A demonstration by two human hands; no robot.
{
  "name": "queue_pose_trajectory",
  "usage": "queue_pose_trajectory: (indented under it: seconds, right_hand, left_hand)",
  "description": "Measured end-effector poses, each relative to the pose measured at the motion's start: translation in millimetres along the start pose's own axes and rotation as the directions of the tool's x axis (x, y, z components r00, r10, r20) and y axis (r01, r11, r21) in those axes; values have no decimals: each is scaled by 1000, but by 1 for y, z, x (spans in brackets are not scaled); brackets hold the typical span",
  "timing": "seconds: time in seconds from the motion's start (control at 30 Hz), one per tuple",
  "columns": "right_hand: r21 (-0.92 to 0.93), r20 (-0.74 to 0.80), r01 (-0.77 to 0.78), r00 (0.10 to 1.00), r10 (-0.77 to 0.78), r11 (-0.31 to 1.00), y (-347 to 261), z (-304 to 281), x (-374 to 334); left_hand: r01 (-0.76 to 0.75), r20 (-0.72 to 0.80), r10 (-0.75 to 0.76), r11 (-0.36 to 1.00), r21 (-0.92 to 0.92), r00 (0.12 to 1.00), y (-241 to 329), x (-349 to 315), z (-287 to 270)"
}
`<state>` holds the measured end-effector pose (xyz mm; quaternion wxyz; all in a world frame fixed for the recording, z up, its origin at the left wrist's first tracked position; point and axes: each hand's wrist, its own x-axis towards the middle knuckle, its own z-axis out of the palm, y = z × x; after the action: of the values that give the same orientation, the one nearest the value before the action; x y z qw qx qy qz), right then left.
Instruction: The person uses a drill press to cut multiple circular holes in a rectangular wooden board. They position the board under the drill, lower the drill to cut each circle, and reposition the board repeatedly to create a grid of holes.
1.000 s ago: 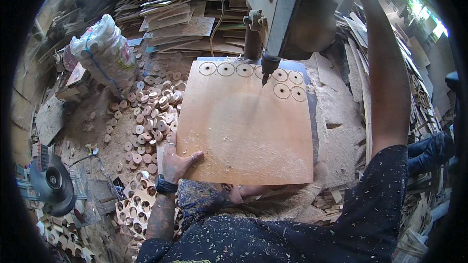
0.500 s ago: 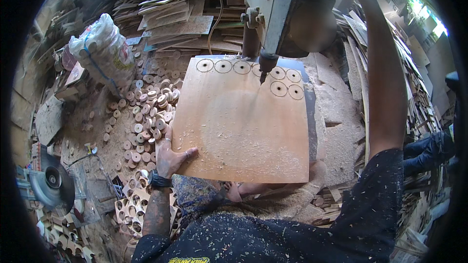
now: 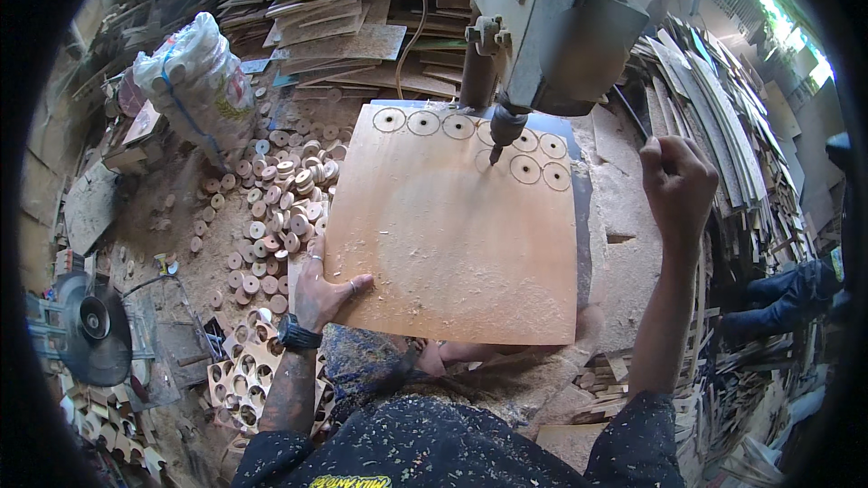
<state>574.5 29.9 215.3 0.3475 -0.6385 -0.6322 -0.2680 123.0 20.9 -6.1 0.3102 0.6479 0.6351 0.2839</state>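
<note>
While the left hand (image 3: 324,296) clamps the lower left edge of a wooden sheet (image 3: 443,244) at the frame's centre, thumb on top, the right hand (image 3: 680,184), right of centre, has its fingers (image 3: 653,157) curled tightly around a dark lever (image 3: 631,112). A drill (image 3: 508,126) points down at the sheet's ringed upper part; wooden discs (image 3: 273,197) lie heaped left of centre.

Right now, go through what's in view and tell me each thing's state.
Wooden board: flat, strewn with shavings.
Cut circles: seated in the board, most centre holes showing.
Drill bit: down at the board, spin unclear.
Lever: slanting down.
Right hand: closed at the lever's end.
Left hand: gripping the board's left edge.
Loose discs: heaped.
Plastic bag: bulging, blue-strapped.
Fan: spin unclear.
</note>
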Motion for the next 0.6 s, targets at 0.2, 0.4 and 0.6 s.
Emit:
queue_pose_trajectory:
  seconds: [0.2, 0.4, 0.6]
  right_hand:
    - [-282, 53, -139, 986, 160, 949, 8, 49, 14]
    - [-34, -41, -291, 956, 290, 956, 28, 110, -27]
    - [92, -203, -228, 949, 242, 969, 43, 149, -40]
  left_hand:
    - [-49, -49, 50, 998, 40, 998, -2, 2, 1]
    - [-11, -25, 11, 1000, -23, 1000, 5, 1, 0]
    - [44, 29, -42, 997, -63, 999, 14, 2, -3]
